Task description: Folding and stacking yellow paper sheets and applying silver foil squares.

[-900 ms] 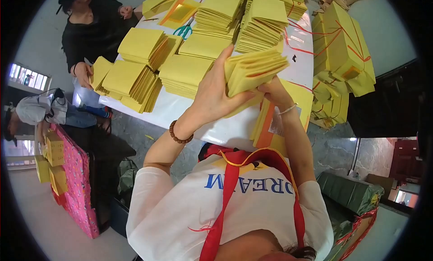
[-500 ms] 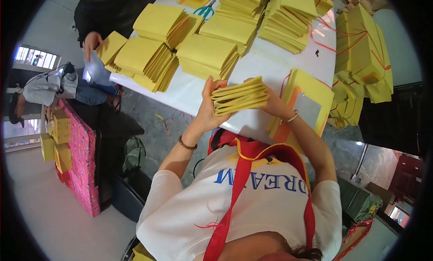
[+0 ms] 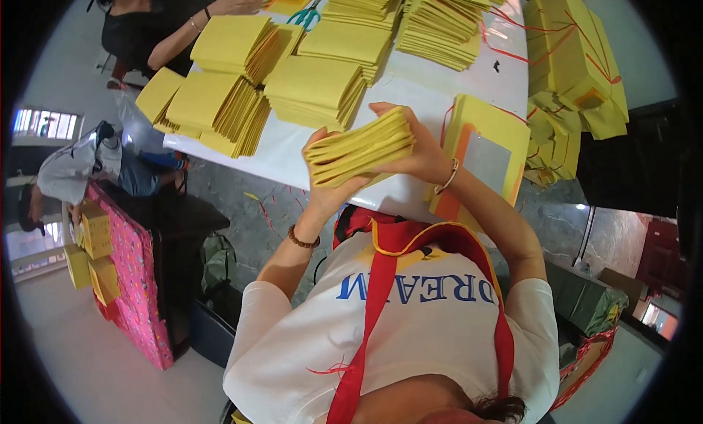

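Note:
Between my hands, just above the near edge of the table, is a stack of folded yellow paper [image 3: 360, 149] with its layered edges turned toward me. My left hand [image 3: 331, 196] is closed round the left end, with fingers along the far side and the thumb underneath. My right hand [image 3: 426, 154] grips the right end, the thumb pressed on the near face. Beyond them, a thick pile of the same folded paper [image 3: 315, 88] lies on the white table [image 3: 392, 102]. To the right is a flat yellow sheet [image 3: 477, 124] with an orange border and a grey panel.
More piles [image 3: 220, 105] cover the table's far side, with teal-handled scissors [image 3: 304, 17] among them. Yellow bundles tied with red string [image 3: 575, 58] stand at the right. A co-worker's hand [image 3: 245, 2] rests at the far left. A pink-covered table [image 3: 132, 277] stands left.
My right hand has come round the near side of the stack, which now looks fuller and more tilted. The co-worker's arm has moved across the table. The whole view has shifted slightly.

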Motion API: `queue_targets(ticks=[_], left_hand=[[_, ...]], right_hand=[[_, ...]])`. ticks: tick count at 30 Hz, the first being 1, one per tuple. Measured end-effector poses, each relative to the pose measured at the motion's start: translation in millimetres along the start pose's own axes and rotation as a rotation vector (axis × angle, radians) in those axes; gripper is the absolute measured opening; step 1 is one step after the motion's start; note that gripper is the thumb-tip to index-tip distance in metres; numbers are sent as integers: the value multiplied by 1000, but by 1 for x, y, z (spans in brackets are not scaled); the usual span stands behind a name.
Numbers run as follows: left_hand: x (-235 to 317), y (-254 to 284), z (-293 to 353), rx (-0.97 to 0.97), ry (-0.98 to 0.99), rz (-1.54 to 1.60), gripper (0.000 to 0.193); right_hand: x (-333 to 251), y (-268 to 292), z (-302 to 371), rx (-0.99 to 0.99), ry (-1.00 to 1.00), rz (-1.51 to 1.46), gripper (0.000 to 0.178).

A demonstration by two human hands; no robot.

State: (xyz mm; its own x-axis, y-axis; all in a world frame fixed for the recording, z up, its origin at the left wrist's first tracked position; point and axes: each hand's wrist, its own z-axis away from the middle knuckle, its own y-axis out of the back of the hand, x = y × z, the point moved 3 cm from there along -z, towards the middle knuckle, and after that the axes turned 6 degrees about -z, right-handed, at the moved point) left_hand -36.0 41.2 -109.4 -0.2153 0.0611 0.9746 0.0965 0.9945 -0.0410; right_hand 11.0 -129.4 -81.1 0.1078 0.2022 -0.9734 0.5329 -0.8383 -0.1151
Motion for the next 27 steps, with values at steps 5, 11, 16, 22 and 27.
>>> queue_targets(ticks=[5, 11, 16, 22, 27], left_hand=[[19, 5, -23, 93, -28, 85, 79], [58, -17, -43, -80, -118, -97, 105], [71, -12, -46, -294, -317, -267, 125], [73, 6, -48, -240, -350, -364, 128], [23, 7, -37, -148, -83, -314, 119]], right_hand=[[-19, -8, 8, 164, -145, 294, 56], [-5, 26, 15, 208, -111, -145, 49], [-16, 38, 19, 183, -170, 65, 50], [-4, 34, 13, 211, -120, 65, 50], [8, 20, 7, 192, -201, 73, 59]])
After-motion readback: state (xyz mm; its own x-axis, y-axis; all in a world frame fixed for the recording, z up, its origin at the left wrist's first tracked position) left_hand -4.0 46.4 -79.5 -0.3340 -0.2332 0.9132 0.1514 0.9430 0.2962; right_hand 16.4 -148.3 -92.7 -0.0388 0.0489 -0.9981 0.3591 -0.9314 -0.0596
